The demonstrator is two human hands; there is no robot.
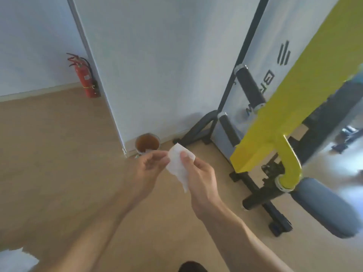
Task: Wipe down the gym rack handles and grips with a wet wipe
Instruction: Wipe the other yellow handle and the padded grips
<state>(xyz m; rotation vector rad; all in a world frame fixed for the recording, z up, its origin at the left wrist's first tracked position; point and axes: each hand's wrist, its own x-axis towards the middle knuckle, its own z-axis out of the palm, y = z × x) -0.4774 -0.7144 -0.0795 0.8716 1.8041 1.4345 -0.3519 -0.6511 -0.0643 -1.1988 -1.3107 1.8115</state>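
Observation:
A white wet wipe (177,163) hangs between both hands in the middle of the view. My right hand (200,177) pinches its upper right edge with thumb on top. My left hand (149,167) holds its left edge with fingertips. To the right stands the gym rack with a yellow beam (290,107). Two black foam grips (250,86) (228,130) stick out from its frame near the wall. A larger grey padded roller (324,207) sits at the yellow arm's lower end. The hands are left of the rack and apart from it.
A round container of brown liquid (147,145) stands on the wooden floor at the wall corner, just beyond my hands. A red fire extinguisher (84,78) stands against the far wall. The rack's black base feet (261,203) spread over the floor at right.

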